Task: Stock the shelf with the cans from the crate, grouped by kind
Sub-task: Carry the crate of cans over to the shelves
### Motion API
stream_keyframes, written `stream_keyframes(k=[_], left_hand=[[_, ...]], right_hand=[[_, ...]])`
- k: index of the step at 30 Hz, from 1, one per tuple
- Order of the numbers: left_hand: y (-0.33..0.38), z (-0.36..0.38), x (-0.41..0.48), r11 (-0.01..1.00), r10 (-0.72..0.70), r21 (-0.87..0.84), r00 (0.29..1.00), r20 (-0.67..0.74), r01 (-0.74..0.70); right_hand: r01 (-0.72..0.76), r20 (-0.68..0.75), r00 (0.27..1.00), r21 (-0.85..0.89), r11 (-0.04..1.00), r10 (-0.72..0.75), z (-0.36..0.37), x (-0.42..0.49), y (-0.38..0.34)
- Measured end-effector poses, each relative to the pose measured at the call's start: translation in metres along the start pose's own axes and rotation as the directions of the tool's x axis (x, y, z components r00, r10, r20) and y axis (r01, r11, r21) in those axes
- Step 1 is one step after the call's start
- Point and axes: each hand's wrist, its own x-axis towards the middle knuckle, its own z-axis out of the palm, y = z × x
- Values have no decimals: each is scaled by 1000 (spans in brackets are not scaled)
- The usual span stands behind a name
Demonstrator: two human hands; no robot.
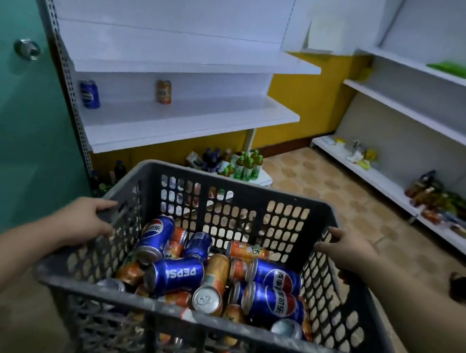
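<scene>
A dark grey perforated crate fills the lower middle of the view. Several blue Pepsi cans and orange cans lie jumbled inside it. My left hand grips the crate's left rim and my right hand grips its right rim. Ahead on the left stands a white shelf. One blue can stands at its left end and one orange can stands further right, well apart.
A green door with a knob is at the left. Bottles crowd the low shelf under the white shelf. White shelving with packets runs along the right wall. Tiled floor lies between.
</scene>
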Motion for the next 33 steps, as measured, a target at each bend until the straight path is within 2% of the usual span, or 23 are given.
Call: stream_keyframes(k=[5, 11, 14, 20, 25, 29, 33], left_hand=[[53, 9, 82, 996, 74, 52, 996, 57, -77], [113, 26, 167, 993, 116, 27, 992, 55, -118], [148, 31, 209, 986, 164, 24, 981, 102, -167], [222, 30, 300, 937, 322, 89, 933, 158, -338], [273, 38, 358, 885, 409, 128, 879, 245, -448], [303, 57, 393, 881, 396, 143, 869, 296, -450], [318, 87, 419, 889, 365, 149, 868, 337, -432]], right_hand=[[-45, -26, 999, -14, 999, 44, -22, 63, -13], [-95, -67, 993, 29, 995, 96, -57, 131, -32], [-152, -107, 982, 54, 987, 157, -75, 154, -37], [-276, -247, 922, 123, 953, 298, -97, 192, -52], [-362, -305, 864, 180, 915, 402, -93, 213, -53], [-399, -275, 856, 188, 897, 438, -100, 235, -43], [-377, -324, 852, 167, 911, 412, -119, 269, -34]])
